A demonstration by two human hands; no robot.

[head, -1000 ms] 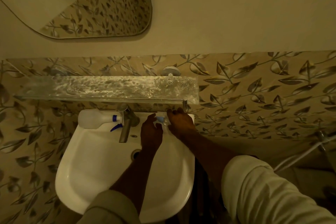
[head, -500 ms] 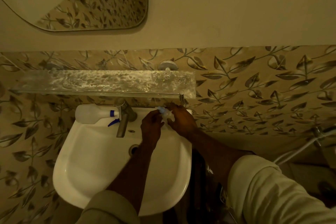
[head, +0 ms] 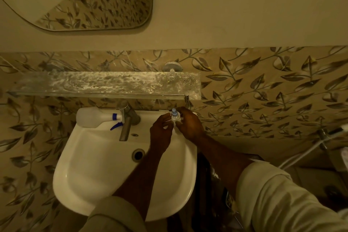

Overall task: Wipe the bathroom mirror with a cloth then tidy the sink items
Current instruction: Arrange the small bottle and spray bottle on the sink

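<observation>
A small clear bottle with a blue cap (head: 175,115) stands upright at the back right rim of the white sink (head: 90,190). My left hand (head: 161,132) and my right hand (head: 189,124) both have fingers around it, one on each side. A white spray bottle with a blue trigger (head: 94,117) lies on its side on the sink's back left rim, beside the metal tap (head: 126,120). The mirror (head: 90,2) hangs at the upper left. No cloth is in view.
A stained glass shelf (head: 105,83) with a metal rail runs just above the sink and the bottle. Leaf-patterned tiles cover the wall. A hose and a metal fitting (head: 323,135) are at the right. The drain (head: 138,154) sits mid-basin.
The small bottle lay low on the rim between my fingers; now it stands upright with both hands around it. The view has shifted slightly.
</observation>
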